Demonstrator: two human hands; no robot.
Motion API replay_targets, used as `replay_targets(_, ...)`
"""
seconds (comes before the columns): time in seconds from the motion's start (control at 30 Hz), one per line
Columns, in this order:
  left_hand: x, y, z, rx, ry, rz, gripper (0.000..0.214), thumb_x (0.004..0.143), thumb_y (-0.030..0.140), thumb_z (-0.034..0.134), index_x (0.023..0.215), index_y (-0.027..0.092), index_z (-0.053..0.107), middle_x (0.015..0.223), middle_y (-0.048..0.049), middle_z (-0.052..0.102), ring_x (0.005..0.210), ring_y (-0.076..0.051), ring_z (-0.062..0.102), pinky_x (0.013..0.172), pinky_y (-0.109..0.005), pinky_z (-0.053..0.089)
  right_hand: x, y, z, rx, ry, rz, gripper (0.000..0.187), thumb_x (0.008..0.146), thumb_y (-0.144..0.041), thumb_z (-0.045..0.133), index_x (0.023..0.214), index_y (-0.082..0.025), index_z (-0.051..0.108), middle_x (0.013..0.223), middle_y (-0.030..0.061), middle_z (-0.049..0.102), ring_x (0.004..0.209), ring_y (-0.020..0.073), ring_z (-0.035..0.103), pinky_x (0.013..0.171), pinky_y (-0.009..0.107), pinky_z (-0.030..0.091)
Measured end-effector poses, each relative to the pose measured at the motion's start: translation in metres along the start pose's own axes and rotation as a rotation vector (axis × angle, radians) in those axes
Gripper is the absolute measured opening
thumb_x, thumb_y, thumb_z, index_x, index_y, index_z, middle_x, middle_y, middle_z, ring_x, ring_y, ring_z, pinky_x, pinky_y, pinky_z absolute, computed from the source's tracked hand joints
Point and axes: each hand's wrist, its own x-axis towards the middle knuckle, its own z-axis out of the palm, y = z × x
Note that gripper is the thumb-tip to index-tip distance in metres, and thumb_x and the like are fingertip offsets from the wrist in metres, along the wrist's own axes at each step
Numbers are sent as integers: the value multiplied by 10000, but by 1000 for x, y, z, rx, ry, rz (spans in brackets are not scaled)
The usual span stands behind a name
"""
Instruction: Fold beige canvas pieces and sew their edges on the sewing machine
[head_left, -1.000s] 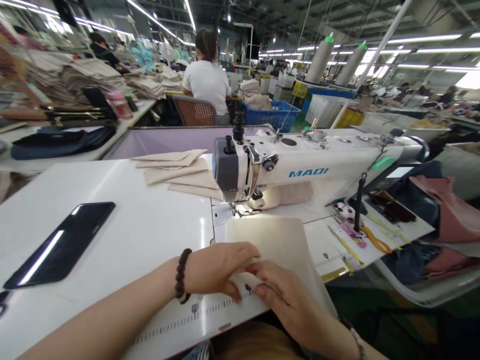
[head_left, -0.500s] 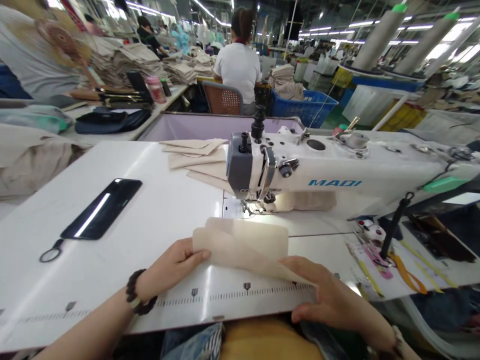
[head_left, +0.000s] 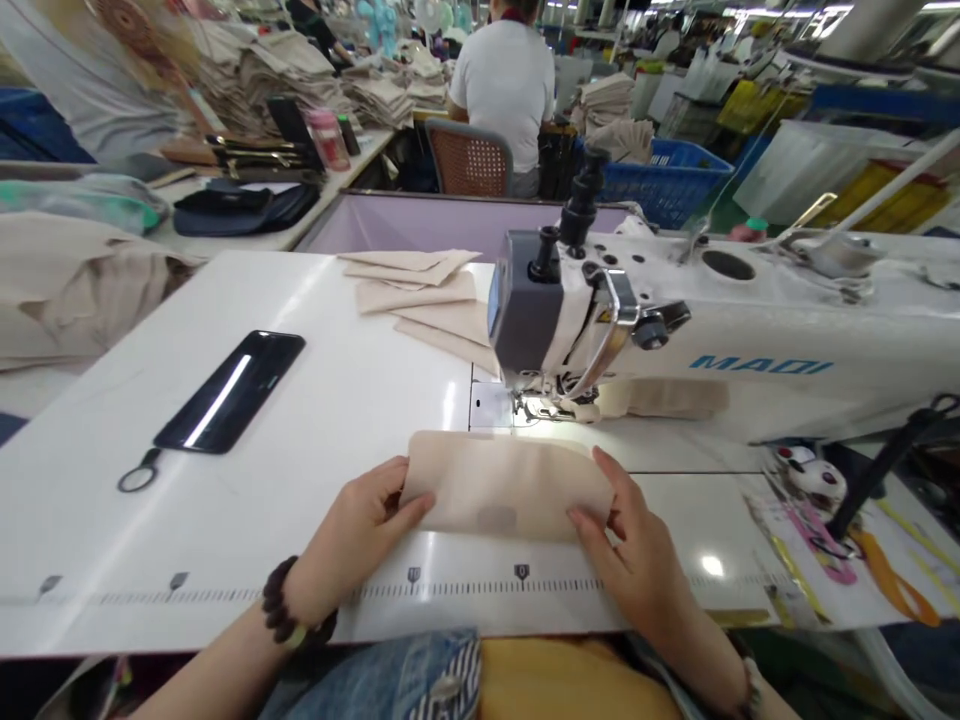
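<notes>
A beige fabric piece is stretched flat between my two hands, just in front of the sewing machine. My left hand pinches its left end, thumb on top and fingers behind. At the right end my right hand grips it the same way, thumb on the near corner. Its far edge lies close to the lit presser foot but apart from it. More beige fabric lies under the machine's arm, and several beige pieces are spread behind and left of the needle head.
Left on the white table lies a black phone with a ring strap. Scissors with orange handles and small tools lie at the right. A person in a white shirt sits beyond, near a blue basket.
My right hand has closed on the fabric's right end, and the folded-over piece is now spread flat. The view has shifted left and tilted down.
</notes>
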Motion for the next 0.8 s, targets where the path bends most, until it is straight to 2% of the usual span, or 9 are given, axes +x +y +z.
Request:
replay_targets(0.1,-5,-2,4,53,85,-28,214,793,329,476,929,177,543,736,-1,605,639,-164,573,607,-284,481,4,-3,-1,-71,-62,-87,352,859,-218,443,1207,-199,491,1133,86,604,969,188,602,748,277,511)
replay_targets(0.17,-10,-3,7,41,176,-10,405,789,306,486,1170,174,440,835,-15,629,656,-156,589,625,-288,501,6,-4,-2,-100,-85,-129,283,868,-210,434,1115,-186,570,968,71,646,877,166,622,708,243,511)
replay_targets(0.23,-15,-4,8,60,256,57,519,806,284,475,1292,176,329,903,-28,629,656,-141,594,634,-277,515,7,-4,-1,-133,-90,-151,265,876,-207,426,1059,-155,609,832,62,637,772,145,625,654,215,506)
replay_targets(0.3,-18,-4,8,131,274,149,419,833,262,452,1244,185,422,906,-32,619,679,-134,598,651,-262,521,6,-3,0,-168,-68,-163,278,880,-208,423,1068,-116,606,817,73,629,763,144,622,654,210,502)
replay_targets(0.4,-18,-5,8,210,281,233,264,854,246,439,1068,174,576,920,-45,605,771,-148,609,711,-256,526,6,-1,4,-217,-39,-182,289,885,-214,418,1083,-94,592,874,94,635,818,157,622,692,224,499)
replay_targets(0.5,-15,-6,9,227,311,230,260,860,234,443,1060,147,586,911,-54,596,768,-149,604,718,-262,532,7,0,7,-266,-25,-181,293,891,-226,409,1090,-99,583,905,99,638,843,171,622,695,242,498)
replay_targets(0.8,-9,-3,10,206,263,202,245,870,178,425,1056,121,574,870,-59,563,745,-147,575,697,-293,527,12,-2,8,-377,-59,-169,323,908,-277,362,1067,-115,591,871,82,643,775,171,636,615,244,488)
